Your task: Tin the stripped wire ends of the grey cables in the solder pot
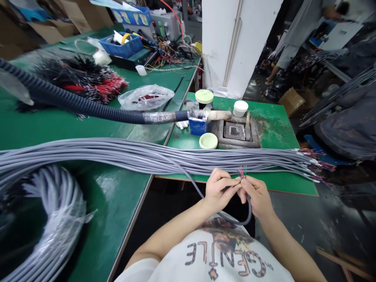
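White pillar (219, 43) — grey floor (293, 215)

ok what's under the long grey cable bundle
The grey cable bundle lies across the left green table and right green tabletop. The surface directly beneath is covered and can't be seen.

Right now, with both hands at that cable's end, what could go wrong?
The thin coloured wires poke up where the left hand and right hand meet, so one might bend or break. The held cable curves sharply up beneath the right hand and could kink. At right, wire ends of the grey cable bundle overhang the green board, so they might snag.
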Demonstrator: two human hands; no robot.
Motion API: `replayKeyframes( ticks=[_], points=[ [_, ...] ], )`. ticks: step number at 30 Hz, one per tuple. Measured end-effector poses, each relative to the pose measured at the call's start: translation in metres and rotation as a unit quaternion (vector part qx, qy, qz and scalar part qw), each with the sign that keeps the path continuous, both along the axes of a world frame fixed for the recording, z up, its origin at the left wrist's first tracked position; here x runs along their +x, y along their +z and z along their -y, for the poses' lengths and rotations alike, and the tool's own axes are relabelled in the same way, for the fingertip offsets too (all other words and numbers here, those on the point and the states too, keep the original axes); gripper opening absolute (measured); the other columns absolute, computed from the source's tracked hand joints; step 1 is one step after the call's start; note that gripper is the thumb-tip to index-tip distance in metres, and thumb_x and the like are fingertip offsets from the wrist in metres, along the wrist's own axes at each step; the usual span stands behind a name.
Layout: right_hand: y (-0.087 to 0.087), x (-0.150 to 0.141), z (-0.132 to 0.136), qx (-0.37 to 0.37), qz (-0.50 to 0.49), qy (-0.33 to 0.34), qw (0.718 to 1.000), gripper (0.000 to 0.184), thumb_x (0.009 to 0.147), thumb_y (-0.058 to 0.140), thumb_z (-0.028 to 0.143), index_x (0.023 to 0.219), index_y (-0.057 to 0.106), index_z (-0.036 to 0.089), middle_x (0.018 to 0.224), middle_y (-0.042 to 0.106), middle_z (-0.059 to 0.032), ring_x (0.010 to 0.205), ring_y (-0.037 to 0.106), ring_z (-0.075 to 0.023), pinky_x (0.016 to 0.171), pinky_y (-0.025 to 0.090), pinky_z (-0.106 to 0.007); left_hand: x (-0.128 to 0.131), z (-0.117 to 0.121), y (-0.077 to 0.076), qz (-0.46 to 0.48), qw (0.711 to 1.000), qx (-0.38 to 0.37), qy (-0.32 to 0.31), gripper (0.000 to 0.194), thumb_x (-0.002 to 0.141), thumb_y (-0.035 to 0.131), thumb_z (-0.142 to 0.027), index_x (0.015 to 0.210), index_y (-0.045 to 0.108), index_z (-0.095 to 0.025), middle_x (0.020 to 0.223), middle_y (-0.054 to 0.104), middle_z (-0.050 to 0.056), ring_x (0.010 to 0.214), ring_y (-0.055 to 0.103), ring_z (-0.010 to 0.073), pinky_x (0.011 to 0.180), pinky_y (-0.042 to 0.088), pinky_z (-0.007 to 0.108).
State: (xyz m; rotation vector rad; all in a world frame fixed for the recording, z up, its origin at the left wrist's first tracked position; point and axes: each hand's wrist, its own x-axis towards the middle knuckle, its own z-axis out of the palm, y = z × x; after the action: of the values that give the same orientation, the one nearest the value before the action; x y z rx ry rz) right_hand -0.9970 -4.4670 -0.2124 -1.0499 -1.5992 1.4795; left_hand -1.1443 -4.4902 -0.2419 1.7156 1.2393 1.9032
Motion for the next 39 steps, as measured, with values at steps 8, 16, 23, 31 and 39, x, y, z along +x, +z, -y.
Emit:
replayKeyframes(
  ticks=[8, 16, 23, 31, 39],
  points=[
    [0.007, -0.013, -0.016, 0.151, 0.014, -0.047, 0.987, 0.015, 0.083, 0.063, 0.026, 0.071, 0.069, 0.020, 0.068, 0.051, 0.0002, 0.065, 0.047, -0.0131, 0.059, 0.037, -0.028, -0.003, -0.004, 0.007, 0.249, 0.955, -0.132, -0.091, 0.010, 0.074, 0.074, -0.024, 0.071, 0.067, -0.018, 0.069, 0.053, 0.000, 0.069, 0.050, 0.0120, 0.066, 0.042, 0.027],
    [0.018, -0.036, -0.034, 0.189, 0.024, -0.009, 0.982, 0.014, 0.082, 0.064, 0.024, 0.070, 0.069, 0.021, 0.067, 0.051, 0.0005, 0.064, 0.047, -0.0125, 0.057, 0.037, -0.027, -0.007, -0.011, 0.004, 0.362, 0.914, -0.152, -0.105, 0.021, 0.072, 0.075, -0.030, 0.066, 0.061, -0.017, 0.071, 0.052, -0.001, 0.071, 0.051, 0.0116, 0.069, 0.042, 0.026],
    [0.048, -0.065, -0.087, 0.287, 0.145, 0.006, 0.947, 0.032, 0.081, 0.064, 0.029, 0.053, 0.053, 0.017, 0.058, 0.042, 0.0028, 0.055, 0.041, -0.0098, 0.055, 0.033, -0.026, -0.032, -0.008, 0.012, 0.209, 0.964, -0.153, -0.053, 0.014, 0.079, 0.068, -0.030, 0.076, 0.065, -0.017, 0.072, 0.062, 0.002, 0.069, 0.055, 0.0141, 0.068, 0.044, 0.028],
    [0.030, -0.108, -0.174, 0.309, 0.370, 0.094, 0.871, 0.031, 0.076, 0.059, 0.038, 0.057, 0.067, 0.015, 0.063, 0.063, -0.0031, 0.058, 0.050, -0.0128, 0.056, 0.034, -0.026, -0.084, -0.002, -0.004, -0.133, 0.973, -0.115, 0.152, 0.010, 0.084, 0.060, -0.025, 0.091, 0.065, -0.021, 0.087, 0.070, 0.004, 0.088, 0.061, 0.0196, 0.090, 0.040, 0.039],
    [0.005, -0.119, -0.190, 0.307, 0.405, 0.116, 0.853, 0.032, 0.077, 0.058, 0.040, 0.063, 0.072, 0.015, 0.064, 0.067, -0.0037, 0.059, 0.054, -0.0136, 0.056, 0.034, -0.025, -0.098, -0.031, 0.013, -0.314, 0.900, -0.257, 0.162, 0.031, 0.090, 0.049, -0.033, 0.110, 0.062, -0.013, 0.112, 0.066, 0.016, 0.112, 0.056, 0.0287, 0.107, 0.024, 0.051]
  ],
)
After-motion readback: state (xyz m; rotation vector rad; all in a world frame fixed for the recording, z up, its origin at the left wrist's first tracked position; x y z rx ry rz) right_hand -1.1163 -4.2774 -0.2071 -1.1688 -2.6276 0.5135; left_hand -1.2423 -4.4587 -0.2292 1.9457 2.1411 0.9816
